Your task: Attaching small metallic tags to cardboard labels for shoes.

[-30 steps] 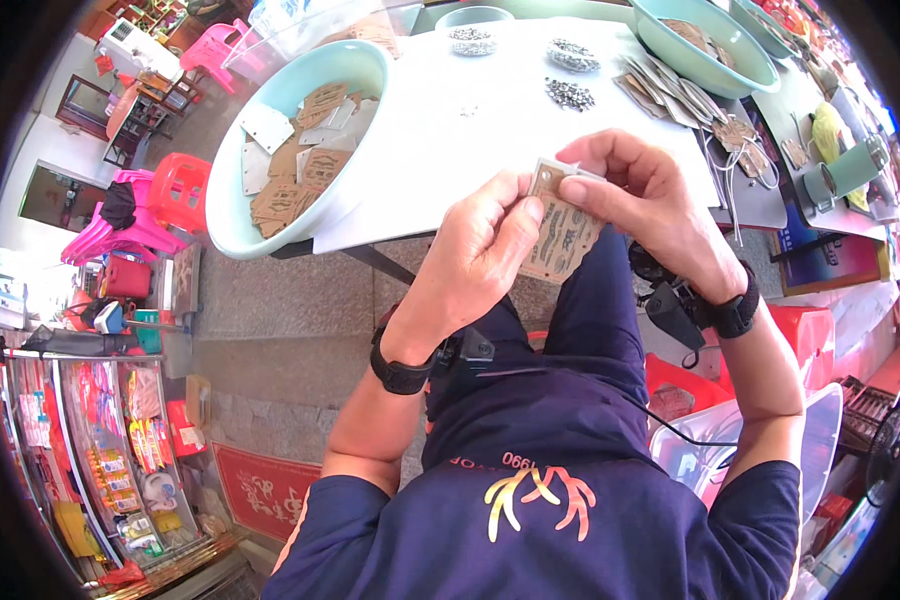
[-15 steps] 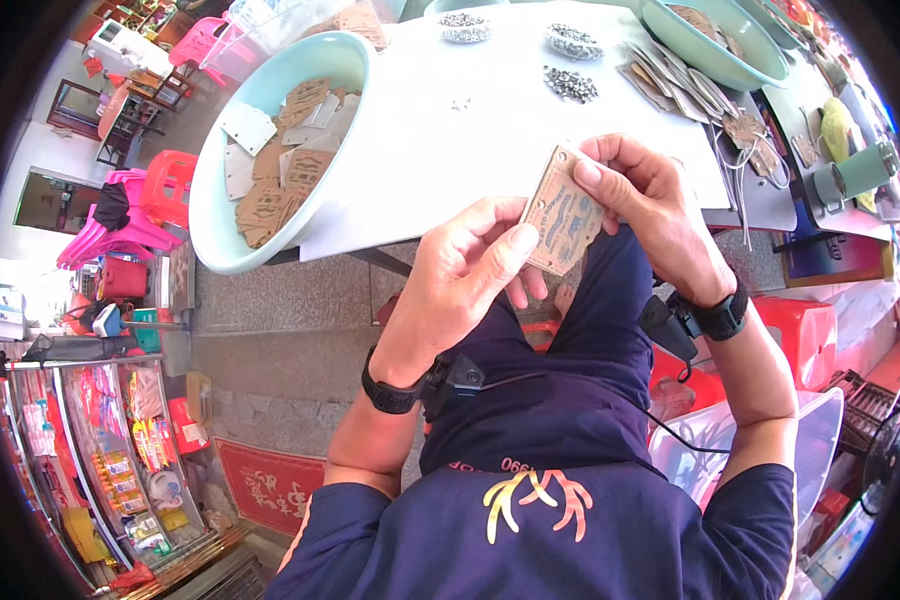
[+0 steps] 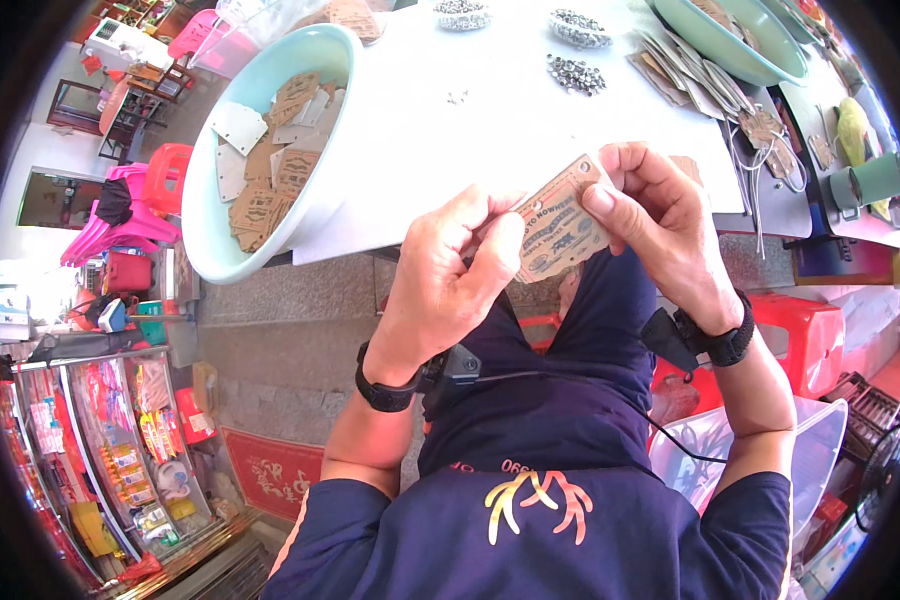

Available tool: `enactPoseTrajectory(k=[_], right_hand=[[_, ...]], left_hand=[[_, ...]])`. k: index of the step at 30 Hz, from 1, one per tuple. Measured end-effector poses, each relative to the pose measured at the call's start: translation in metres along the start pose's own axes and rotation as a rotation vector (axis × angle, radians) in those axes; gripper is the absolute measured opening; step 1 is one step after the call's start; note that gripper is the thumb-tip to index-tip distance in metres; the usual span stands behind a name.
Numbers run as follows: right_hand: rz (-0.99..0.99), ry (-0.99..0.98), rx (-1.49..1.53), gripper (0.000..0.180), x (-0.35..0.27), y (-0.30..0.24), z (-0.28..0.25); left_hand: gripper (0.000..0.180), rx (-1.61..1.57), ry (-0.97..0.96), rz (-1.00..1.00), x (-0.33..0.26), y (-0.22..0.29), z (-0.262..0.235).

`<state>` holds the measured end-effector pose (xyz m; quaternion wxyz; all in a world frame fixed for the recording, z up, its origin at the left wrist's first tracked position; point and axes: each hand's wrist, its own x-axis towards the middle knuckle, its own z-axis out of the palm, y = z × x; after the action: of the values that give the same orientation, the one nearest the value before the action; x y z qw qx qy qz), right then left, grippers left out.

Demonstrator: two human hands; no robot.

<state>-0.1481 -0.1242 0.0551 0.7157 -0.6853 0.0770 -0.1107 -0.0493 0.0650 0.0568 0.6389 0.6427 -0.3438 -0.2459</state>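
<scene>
A small brown wooden tag, printed on its face and with a hole at a top corner, hangs between my hands over my lap near the table's front edge. My left hand is closed in a pinch on its left corner. On the opposite edge, the thumb and fingers of my right hand grip it. Whether anything small sits in the left fingertips is hidden. Brown and white tags fill a pale green basin to the left. Loose metal eyelets lie in a heap on the white tabletop.
Two clear tubs of metal bits stand at the back. Stacked tags with white cords lie at the right, beside another green basin. A green cup stands far right. Red stools flank my seat.
The tag has turned clockwise, and its printed face shows more. My left hand has shifted from the tag's lower edge to a pinch at its left corner; the right hand keeps hold.
</scene>
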Motion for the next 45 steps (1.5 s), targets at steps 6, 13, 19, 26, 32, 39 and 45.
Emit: enactPoseTrajectory(k=[6,13,19,26,32,39,45], right_hand=[[-0.003,-0.08,-0.109,0.027,-0.002,-0.005,-0.004],[-0.012,0.005,-0.021,0.026,-0.003,0.004,-0.003],[-0.057,0.134,0.092,0.025,-0.003,0.013,0.001],[-0.04,0.065,-0.348,0.021,0.004,-0.003,-0.016],[-0.022,-0.276,-0.542,0.02,0.016,-0.017,-0.018],[0.154,-0.121,-0.061,0.024,0.012,-0.008,-0.012],[0.071,0.09,0.366,0.02,0.007,0.028,0.01]], left_hand=[[0.021,0.044,-0.082,-0.059,0.008,0.0,0.0],[0.026,-0.31,0.026,-0.123,0.007,-0.01,0.017],[0.026,-0.283,0.053,-0.059,0.007,-0.023,0.019],[0.019,-0.101,-0.078,-0.134,0.012,-0.011,0.007],[0.025,-0.012,-0.306,-0.226,0.023,-0.013,-0.004],[0.032,-0.367,-0.112,-0.177,0.018,-0.025,0.001],[0.036,-0.509,0.031,0.055,0.006,-0.039,0.035]])
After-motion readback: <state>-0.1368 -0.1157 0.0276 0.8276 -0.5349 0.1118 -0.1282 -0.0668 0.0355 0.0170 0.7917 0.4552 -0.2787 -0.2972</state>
